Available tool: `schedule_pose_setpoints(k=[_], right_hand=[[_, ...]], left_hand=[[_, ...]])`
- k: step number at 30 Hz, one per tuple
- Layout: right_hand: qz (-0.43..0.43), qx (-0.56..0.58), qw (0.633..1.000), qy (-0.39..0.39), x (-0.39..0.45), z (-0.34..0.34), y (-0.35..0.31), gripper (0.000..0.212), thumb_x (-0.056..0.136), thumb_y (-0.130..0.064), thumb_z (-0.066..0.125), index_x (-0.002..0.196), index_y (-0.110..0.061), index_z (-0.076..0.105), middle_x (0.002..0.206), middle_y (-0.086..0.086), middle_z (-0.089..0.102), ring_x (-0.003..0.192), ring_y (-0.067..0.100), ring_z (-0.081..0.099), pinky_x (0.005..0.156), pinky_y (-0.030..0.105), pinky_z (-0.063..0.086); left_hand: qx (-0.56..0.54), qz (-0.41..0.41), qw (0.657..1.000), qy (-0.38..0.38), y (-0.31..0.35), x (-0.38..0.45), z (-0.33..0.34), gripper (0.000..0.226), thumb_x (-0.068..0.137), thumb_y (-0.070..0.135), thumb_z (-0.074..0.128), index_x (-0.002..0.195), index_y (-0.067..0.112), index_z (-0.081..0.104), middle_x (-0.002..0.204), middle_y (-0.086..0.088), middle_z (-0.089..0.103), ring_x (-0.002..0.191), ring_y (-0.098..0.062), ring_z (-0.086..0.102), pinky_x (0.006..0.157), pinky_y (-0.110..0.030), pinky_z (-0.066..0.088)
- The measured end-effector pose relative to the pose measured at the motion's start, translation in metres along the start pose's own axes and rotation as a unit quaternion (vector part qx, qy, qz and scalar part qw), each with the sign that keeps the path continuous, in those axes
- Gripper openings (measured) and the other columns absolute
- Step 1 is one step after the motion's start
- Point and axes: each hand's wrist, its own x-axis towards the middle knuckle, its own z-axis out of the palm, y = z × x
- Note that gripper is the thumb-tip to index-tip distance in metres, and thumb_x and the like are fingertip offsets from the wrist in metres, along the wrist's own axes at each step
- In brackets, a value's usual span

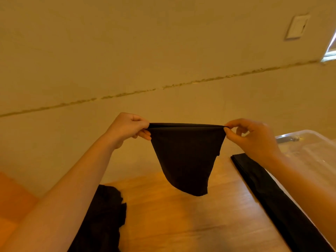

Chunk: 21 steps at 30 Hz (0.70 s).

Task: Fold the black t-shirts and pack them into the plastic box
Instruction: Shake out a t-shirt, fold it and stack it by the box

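Left hand (127, 128): raised above the table, fingers curled, pinching the left end of the t-shirt's top edge.
Right hand (254, 137): raised at the same height, thumb and forefinger pinching the right end of that edge; the other fingers loosely bent.
T-shirt (185, 157): black, soft matte cloth, stretched taut between both hands into a straight doubled top edge; the rest hangs in a tapering, rounded point, clear of the table.
Table (181, 220): wood-grain surface, smooth, warm brown.
Folded cloth (276, 202): black, flat, long rectangular strip with crisp edges, lying on the table's right side, just beside the box.
Loose pile (105, 215): black cloth, crumpled and lumpy, on the table's left side under the left forearm.
Box (309, 150): clear plastic, rounded rim, far right; contents indistinct.
Wall (163, 51): plain, pale, with a rough horizontal seam.
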Motion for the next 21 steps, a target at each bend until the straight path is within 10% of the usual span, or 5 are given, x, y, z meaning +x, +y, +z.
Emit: schedule_pose_setpoints(k=[5,21], right_hand=[[-0.036,-0.026,0.998,-0.034,0.024,-0.012,0.001,0.013,0.084,-0.016,0.072,0.087,-0.028,0.068,0.065,-0.027,0.06,0.071,-0.006,0.055,0.062,0.004,0.041],[0.022,-0.081,0.978,-0.191,0.106,0.02,0.027,0.003,0.087,-0.02,0.068,0.089,-0.018,0.071,0.082,-0.009,0.063,0.072,0.002,0.055,0.061,0.015,0.039]], left_hand=[[-0.024,0.022,0.998,-0.058,0.005,-0.013,-0.02,0.023,0.08,0.017,0.076,0.1,0.006,0.07,0.089,-0.008,0.075,0.086,-0.017,0.073,0.073,-0.03,0.049],[0.02,-0.029,0.999,-0.024,-0.005,0.031,-0.01,0.013,0.087,0.015,0.07,0.094,0.005,0.067,0.08,-0.008,0.074,0.072,-0.014,0.073,0.058,-0.019,0.047]])
